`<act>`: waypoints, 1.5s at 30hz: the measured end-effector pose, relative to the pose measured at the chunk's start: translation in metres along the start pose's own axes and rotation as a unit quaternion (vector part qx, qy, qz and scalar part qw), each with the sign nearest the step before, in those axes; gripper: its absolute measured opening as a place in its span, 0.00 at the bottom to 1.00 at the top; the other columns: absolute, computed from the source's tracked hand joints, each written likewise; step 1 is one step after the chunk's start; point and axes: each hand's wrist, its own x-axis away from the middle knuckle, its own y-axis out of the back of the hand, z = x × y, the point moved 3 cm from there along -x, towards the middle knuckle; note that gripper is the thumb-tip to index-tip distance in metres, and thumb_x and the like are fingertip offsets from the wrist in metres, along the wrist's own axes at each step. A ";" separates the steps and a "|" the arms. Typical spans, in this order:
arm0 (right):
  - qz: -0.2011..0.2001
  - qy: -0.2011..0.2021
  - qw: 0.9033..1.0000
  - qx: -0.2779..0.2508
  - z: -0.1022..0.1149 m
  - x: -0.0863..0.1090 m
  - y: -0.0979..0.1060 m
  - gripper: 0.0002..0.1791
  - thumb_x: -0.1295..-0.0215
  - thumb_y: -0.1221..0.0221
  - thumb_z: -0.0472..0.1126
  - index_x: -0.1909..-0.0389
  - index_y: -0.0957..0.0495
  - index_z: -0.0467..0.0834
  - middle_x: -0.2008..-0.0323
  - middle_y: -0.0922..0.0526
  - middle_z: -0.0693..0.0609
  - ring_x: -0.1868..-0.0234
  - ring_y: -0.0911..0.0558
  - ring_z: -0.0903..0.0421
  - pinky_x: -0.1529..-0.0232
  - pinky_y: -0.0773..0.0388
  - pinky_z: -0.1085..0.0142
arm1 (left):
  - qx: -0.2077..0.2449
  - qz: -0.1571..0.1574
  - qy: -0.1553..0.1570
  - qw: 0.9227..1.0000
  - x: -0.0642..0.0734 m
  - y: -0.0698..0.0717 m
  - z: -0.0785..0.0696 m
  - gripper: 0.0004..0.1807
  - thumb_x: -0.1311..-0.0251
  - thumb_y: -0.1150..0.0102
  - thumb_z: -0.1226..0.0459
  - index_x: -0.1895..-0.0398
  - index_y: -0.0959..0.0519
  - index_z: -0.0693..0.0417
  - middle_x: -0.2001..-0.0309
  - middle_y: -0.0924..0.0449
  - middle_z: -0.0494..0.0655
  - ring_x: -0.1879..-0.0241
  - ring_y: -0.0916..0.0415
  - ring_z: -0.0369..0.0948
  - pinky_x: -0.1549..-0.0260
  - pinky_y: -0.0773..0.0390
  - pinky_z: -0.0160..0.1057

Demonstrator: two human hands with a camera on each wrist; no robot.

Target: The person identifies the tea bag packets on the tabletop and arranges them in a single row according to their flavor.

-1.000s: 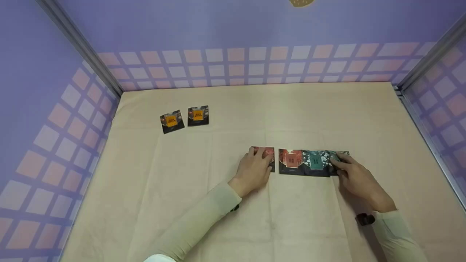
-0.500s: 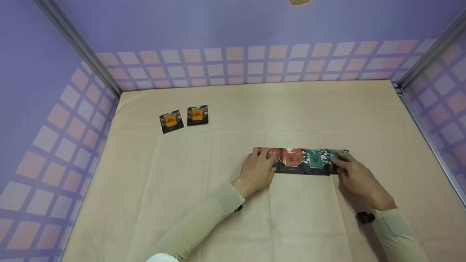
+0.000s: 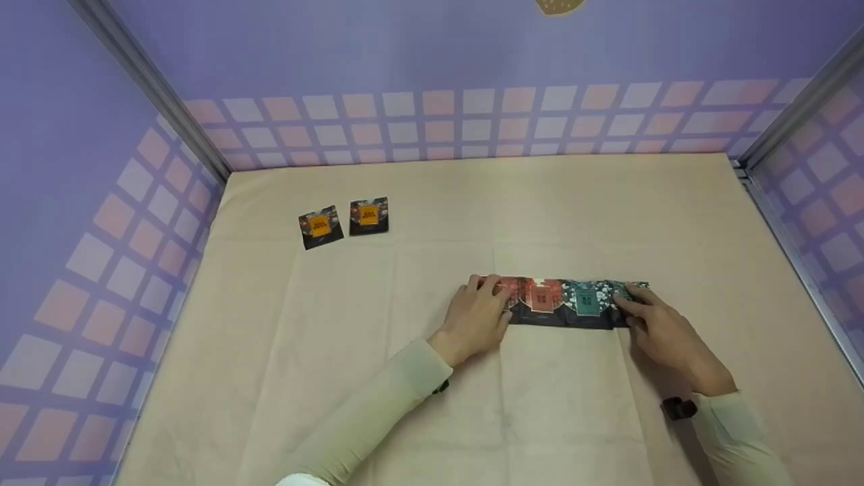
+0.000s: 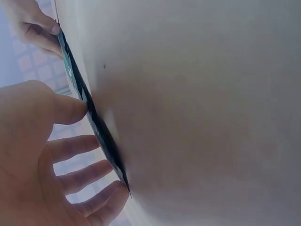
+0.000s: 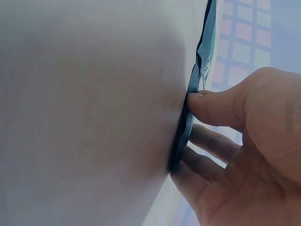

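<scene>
Flat, glossy dark sachets lie in a side-by-side row. A red-printed sachet and a green-printed sachet form its middle. My left hand rests with spread fingers on the row's left-end red sachet and covers most of it. On the right-end green sachet lie the fingertips of my right hand, which partly hide it. In the left wrist view, the left thumb and fingers touch the thin row edge. The right wrist view shows the right thumb against a sachet edge.
Two orange-labelled sachets lie apart at the back left: a tilted one and a straighter one. A cream cloth with fold creases covers the table. Purple walls with pink and white squares enclose the back and sides.
My left hand has slid the left-end red sachet to the right, closing the gap to the other red one. The right hand has stayed in place on the right-end green sachet.
</scene>
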 end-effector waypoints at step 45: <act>-0.012 -0.009 1.000 0.002 -0.002 0.002 -0.001 0.25 0.23 0.46 0.27 0.27 0.28 0.31 0.24 0.35 0.29 0.26 0.32 0.24 0.36 0.25 0.32 | 0.098 -0.084 0.151 0.980 -0.027 0.035 0.192 0.26 0.20 0.48 0.58 0.25 0.28 0.60 0.22 0.35 0.62 0.23 0.39 0.64 0.25 0.36 0.65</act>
